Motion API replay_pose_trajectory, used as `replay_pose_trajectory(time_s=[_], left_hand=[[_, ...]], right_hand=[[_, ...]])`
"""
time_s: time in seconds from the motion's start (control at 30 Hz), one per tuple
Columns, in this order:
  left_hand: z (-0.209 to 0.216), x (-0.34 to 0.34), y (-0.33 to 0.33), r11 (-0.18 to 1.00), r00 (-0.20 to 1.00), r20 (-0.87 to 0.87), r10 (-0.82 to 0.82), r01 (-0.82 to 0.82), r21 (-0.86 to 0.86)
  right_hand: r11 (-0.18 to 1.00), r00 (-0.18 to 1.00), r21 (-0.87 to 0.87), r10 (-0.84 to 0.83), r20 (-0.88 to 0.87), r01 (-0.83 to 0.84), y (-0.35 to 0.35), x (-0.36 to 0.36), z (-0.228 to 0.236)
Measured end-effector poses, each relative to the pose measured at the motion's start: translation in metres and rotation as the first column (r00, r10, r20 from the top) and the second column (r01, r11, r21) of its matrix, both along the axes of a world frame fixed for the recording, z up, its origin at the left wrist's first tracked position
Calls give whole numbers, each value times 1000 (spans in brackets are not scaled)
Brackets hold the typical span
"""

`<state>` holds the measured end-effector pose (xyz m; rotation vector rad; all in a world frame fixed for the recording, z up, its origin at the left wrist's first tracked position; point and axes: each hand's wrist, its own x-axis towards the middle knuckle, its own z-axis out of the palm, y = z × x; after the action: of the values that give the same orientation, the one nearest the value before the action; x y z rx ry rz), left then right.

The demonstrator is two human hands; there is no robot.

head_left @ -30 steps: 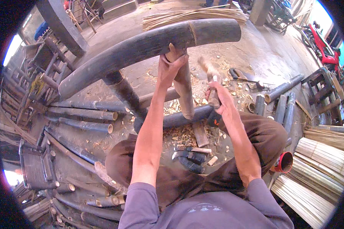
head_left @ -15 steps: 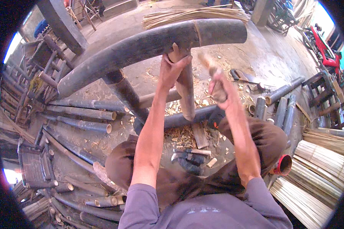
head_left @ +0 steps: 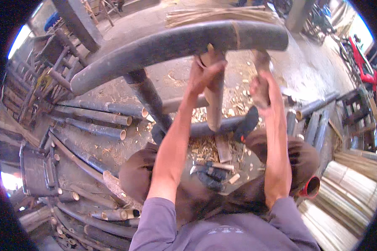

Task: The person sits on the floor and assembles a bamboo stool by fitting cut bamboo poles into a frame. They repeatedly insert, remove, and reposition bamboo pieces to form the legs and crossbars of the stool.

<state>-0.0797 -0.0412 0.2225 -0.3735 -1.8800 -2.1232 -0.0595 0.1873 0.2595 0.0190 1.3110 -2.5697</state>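
Observation:
A thick dark bamboo pole (head_left: 167, 44) lies crosswise at the top of a bamboo frame. Under it stands a paler bamboo post (head_left: 215, 106), and my left hand (head_left: 203, 75) is closed around its upper part. A narrow pointed wood piece (head_left: 210, 48) sticks up by that hand, against the pole. My right hand (head_left: 266, 90) grips a short, thick wooden club (head_left: 262, 60), blurred by motion, to the right of the post. A darker bamboo leg (head_left: 144, 94) and a lower crossbar (head_left: 182, 103) belong to the frame.
Wood chips (head_left: 201, 148) and a dark tool-like object (head_left: 209, 178) lie between my legs. Bamboo poles (head_left: 96, 119) are spread at left. Split bamboo slats (head_left: 352, 184) and a red-rimmed tube (head_left: 310, 187) are at right; thin strips (head_left: 218, 16) lie beyond the pole.
The view has shifted, so the frame sits further right in the picture. My right hand and the club have moved right, away from the post; my left hand keeps its hold.

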Motion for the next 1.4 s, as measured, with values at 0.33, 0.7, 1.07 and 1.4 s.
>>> replay_pose_trajectory(time_s=[0.33, 0.7, 1.07, 1.4], left_hand=[[2, -1, 18, 942, 967, -224, 124, -44, 332], [-14, -23, 34, 946, 976, -188, 113, -48, 321], [-11, 1, 5, 979, 980, -102, 169, -155, 129], [-15, 10, 13, 975, 966, -142, 218, -209, 76]], right_hand=[[933, 980, 355, 15, -199, 58, -33, 210, 4], [411, 554, 454, 795, 247, -791, -351, 98, -44], [657, 705, 442, 705, -73, -611, -417, 96, -37], [724, 738, 495, 638, -218, -480, -410, 86, -27]])
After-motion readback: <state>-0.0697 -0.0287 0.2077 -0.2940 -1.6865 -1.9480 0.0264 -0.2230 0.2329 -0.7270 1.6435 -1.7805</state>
